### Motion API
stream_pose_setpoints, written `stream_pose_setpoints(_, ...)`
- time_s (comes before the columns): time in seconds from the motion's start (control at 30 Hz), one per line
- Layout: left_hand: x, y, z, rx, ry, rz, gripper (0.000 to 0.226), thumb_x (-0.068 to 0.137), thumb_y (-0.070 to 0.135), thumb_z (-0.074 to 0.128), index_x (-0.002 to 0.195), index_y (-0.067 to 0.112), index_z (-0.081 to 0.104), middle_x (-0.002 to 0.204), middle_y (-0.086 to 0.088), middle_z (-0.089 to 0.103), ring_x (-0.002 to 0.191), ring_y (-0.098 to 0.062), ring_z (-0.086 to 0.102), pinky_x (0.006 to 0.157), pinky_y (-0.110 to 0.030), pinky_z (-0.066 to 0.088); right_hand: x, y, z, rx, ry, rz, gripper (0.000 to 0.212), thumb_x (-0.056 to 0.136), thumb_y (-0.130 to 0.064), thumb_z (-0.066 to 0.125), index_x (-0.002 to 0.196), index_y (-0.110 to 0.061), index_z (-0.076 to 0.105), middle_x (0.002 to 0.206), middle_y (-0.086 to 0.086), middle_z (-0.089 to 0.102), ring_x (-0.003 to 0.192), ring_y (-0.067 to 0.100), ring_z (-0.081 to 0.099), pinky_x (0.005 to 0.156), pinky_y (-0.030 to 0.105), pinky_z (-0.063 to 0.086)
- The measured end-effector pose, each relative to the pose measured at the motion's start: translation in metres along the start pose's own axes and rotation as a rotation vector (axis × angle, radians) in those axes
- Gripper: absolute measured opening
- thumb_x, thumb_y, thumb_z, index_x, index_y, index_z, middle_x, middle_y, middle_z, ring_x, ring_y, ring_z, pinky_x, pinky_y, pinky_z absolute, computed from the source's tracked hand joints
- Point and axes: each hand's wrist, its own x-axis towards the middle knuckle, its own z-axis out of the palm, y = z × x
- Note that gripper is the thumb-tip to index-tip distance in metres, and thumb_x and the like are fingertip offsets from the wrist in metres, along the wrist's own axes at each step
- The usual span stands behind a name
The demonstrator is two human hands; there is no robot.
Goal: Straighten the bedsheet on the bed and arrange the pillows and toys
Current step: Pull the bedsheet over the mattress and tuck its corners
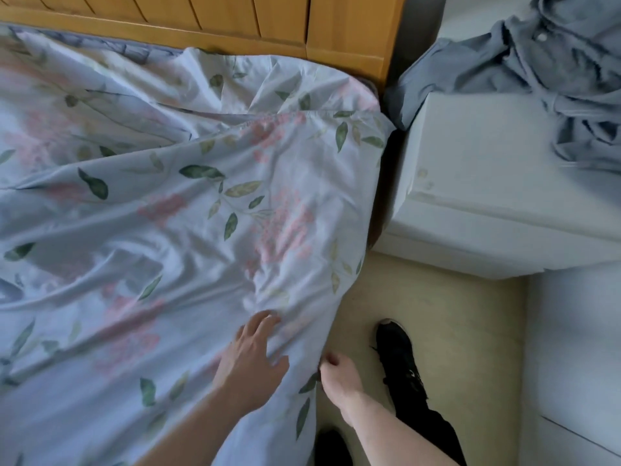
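Smoothing the floral bedsheet [188,203] draped over the bed's corner, the left hand [250,359] is pressing flat with spread fingers, while the right hand [337,378] is pinching the hanging edge, likely tensioning out wrinkles.

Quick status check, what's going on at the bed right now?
Left hand flat on bedsheet. Right hand pinching its edge. Sheet wrinkled. Nothing in the way.

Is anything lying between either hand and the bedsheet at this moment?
Nothing visible. The left hand rests flat on the bedsheet near its edge, and the right hand pinches the hanging edge directly. No pillow or toy is in view here.
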Motion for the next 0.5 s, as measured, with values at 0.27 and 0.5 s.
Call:
stream_pose_setpoints(0.27, -0.083, -0.038, 0.052, 0.185, 0.041, -0.119, 0.049, 0.063, 0.07, 0.059, 0.099, 0.037, 0.052, 0.1, 0.015, 0.051, 0.103, -0.015, 0.058, 0.083, -0.03, 0.046, -0.035, 0.046, 0.019, 0.033, -0.108, -0.044, 0.031, 0.098, -0.052, 0.054, 0.102, -0.024, 0.064, 0.102, -0.005, 0.071, 0.092, 0.013, 0.067, 0.084, 0.029, 0.053)
stream_pose_setpoints(0.5, -0.11, -0.048, 0.076, 0.214, -0.048, -0.138, 0.027, 0.091, 0.053, 0.059, 0.102, 0.029, 0.06, 0.106, 0.011, 0.06, 0.115, -0.014, 0.055, 0.088, -0.029, 0.042, -0.048, 0.07, 0.038, -0.46, -0.001, -0.297, 0.022, 0.097, -0.045, 0.048, 0.085, -0.027, 0.054, 0.092, -0.006, 0.068, 0.086, 0.018, 0.066, 0.079, 0.039, 0.054)
